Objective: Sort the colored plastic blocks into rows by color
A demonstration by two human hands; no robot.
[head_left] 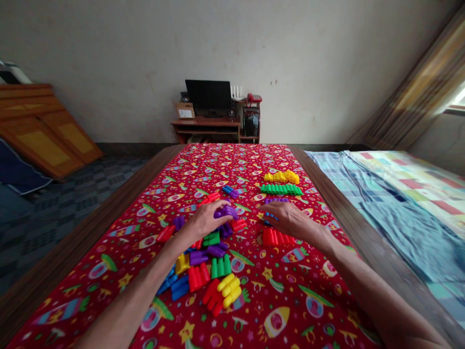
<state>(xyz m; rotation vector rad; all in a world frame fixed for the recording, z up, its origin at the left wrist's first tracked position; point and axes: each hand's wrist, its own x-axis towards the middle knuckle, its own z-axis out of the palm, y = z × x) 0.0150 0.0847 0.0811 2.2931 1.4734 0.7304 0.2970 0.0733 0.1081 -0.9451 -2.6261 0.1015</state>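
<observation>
My left hand (pixel 208 218) is closed around purple toy blocks (pixel 226 212), raised over the left side of a loose pile. Beneath and in front of it lie ribbed plastic blocks, among them a green block (pixel 219 265), a red block (pixel 199 277) and a yellow block (pixel 229 290). My right hand (pixel 285 216) reaches over a row of blue blocks (pixel 268 218), its fingers stretched out towards the left. That hand covers most of the blue row, and its fingertips are partly hidden. Just behind it shows a purple row (pixel 276 200); a red row (pixel 278 237) lies just in front.
Farther back on the right are a green row (pixel 281 189) and a yellow row (pixel 282 177). A red patterned cloth (pixel 254 320) covers the table. Beyond stands a desk with a monitor (pixel 209 97). Right of the table is a bed (pixel 410 208); a wooden cabinet (pixel 51 131) stands left.
</observation>
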